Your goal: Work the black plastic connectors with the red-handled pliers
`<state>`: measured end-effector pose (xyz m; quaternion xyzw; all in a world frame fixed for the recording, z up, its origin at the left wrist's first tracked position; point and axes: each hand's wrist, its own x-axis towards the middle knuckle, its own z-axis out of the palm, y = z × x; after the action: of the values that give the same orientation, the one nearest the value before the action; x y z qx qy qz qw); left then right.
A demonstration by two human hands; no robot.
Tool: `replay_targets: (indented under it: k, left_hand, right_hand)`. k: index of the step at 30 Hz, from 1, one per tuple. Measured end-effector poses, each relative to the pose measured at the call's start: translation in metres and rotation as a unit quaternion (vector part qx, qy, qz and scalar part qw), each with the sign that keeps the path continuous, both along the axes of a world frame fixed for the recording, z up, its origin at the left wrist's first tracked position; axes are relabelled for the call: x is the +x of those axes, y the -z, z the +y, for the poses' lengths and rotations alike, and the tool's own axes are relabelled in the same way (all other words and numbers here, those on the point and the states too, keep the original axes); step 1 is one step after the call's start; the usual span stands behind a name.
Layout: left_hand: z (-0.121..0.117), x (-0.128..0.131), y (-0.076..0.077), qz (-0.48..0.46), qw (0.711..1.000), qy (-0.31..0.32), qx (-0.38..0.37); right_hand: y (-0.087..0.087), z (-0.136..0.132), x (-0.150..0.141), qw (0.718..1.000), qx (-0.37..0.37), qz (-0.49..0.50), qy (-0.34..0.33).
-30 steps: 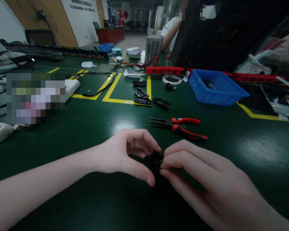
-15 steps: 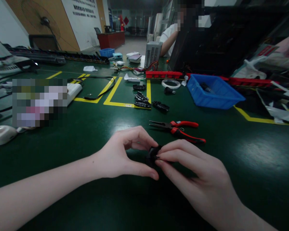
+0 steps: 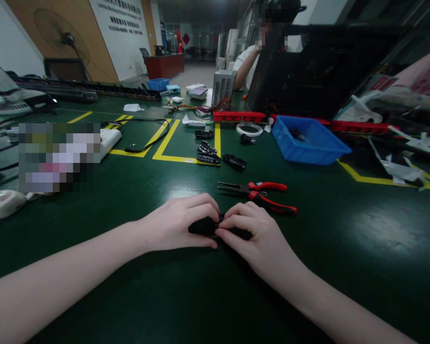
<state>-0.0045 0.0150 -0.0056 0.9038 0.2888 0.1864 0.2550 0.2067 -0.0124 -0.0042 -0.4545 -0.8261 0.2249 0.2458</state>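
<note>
Head view: just on the near side of a pair of red-handled pliers (image 3: 258, 196), my two hands meet over a small black part (image 3: 208, 228) at the green desk (image 3: 165, 296). My right hand (image 3: 263, 234) pinches the part's right end between thumb and fingers; my left hand (image 3: 181, 222) curls around its other side, though whether those fingers clasp it firmly I cannot tell. Much of the part is hidden in their shadow. The pliers lie flat, nose pointing left and handles spread. Beyond their nose, a cluster of black pieces (image 3: 208, 153) sits within a border of yellow tape (image 3: 165, 141), with a single black piece (image 3: 234, 161) just outside it. Farther past the pliers are a white ring (image 3: 249, 134) and, to the right, a blue bin (image 3: 310, 148) with dark items inside. Well beyond the pliers, a co-worker's bare arm (image 3: 246, 67) shows between a perforated metal box (image 3: 222, 88) and a large black panel (image 3: 315, 71).
</note>
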Motion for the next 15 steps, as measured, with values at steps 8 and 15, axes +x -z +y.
replay_targets:
  k: [8, 15]
  left_hand:
    - [0.001, -0.002, 0.006, -0.011, 0.998, 0.048, 0.043]
    - [0.006, -0.003, 0.006, -0.012, 0.999, -0.015, 0.032]
  right_hand:
    - [0.000, 0.005, 0.004, 1.000, 0.003, -0.010, -0.001]
    - [-0.022, -0.033, 0.011, 0.992, 0.001, 0.121, -0.039]
